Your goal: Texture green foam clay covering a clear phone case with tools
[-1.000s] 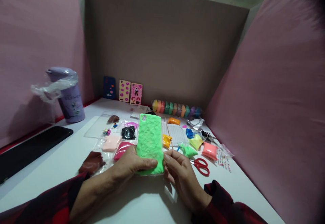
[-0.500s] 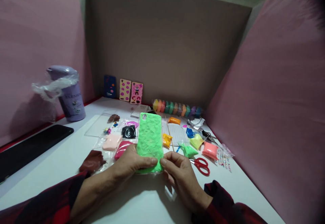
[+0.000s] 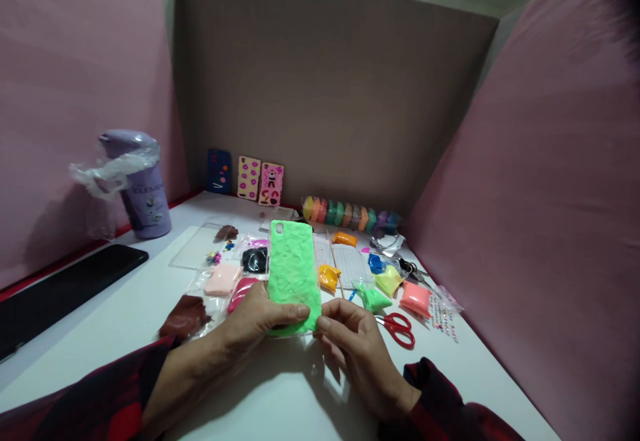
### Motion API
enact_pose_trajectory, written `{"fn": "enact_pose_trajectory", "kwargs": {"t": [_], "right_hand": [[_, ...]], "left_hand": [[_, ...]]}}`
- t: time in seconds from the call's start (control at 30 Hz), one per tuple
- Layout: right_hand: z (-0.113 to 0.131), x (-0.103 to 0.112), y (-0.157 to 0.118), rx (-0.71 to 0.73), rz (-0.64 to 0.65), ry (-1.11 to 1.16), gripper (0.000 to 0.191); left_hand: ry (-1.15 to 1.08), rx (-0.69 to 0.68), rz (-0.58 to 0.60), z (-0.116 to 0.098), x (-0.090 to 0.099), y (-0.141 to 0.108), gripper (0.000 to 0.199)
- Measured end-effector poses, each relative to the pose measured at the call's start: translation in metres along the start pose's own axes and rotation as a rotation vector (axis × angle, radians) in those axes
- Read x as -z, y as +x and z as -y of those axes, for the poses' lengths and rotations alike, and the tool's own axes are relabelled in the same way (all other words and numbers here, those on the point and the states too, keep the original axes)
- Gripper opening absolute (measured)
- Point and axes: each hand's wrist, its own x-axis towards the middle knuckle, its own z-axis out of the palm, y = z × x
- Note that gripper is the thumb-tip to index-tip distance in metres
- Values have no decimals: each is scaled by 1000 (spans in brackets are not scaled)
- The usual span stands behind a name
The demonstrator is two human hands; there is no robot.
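Observation:
A phone case (image 3: 293, 268) covered with bumpy bright green clay is held up above the white table, its camera hole at the top left. My left hand (image 3: 255, 314) grips its lower left part, thumb lying across the green face and the other fingers hidden behind. At the lower right corner, my right hand (image 3: 350, 334) pinches the case edge between thumb and index finger. Red-handled scissors (image 3: 399, 330) lie to the right of my right hand. Behind the case are clay packets, among them a black one (image 3: 255, 260) and an orange one (image 3: 329, 278).
A purple tumbler (image 3: 145, 188) and a black phone (image 3: 70, 294) are at the left. Three decorated cases, one yellow (image 3: 249, 178), lean on the back wall. A row of coloured clay (image 3: 340, 214) lies at the back. Green (image 3: 373, 298) and coral (image 3: 415, 299) packets lie right.
The green case has shifted slightly left and tilted a little in my hands. Both hands keep their hold on it, and the whole view has moved slightly.

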Motion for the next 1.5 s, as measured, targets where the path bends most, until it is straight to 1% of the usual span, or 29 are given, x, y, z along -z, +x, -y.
{"fn": "enact_pose_trajectory", "kwargs": {"t": [0.2,0.3,0.43,0.6,0.77,1.0,1.13,1.37,1.5], "right_hand": [[-3,1,2,-27,-23,8,24],[-5,2,3,-39,-29,0,26],[-4,2,3,-57,2,30,27],[0,-1,0,-27,-5,73,33],[2,0,0,-45,-12,49,28],[-2,1,0,-44,-19,36,28],[-2,0,1,-58,-26,23,28],[0,0,0,-42,-21,37,29],[-1,-1,2,-39,-25,20,30]], "left_hand": [[-116,24,43,4,0,3,35],[-112,30,38,4,-1,2,37],[-107,41,29,3,-2,2,37],[-129,7,32,3,-1,3,39],[-97,-31,13,4,0,3,32],[-71,-33,0,3,0,3,43],[-53,-29,5,1,-1,2,41],[-125,-37,4,2,-4,1,40],[-92,-28,5,1,-3,0,38]]}}
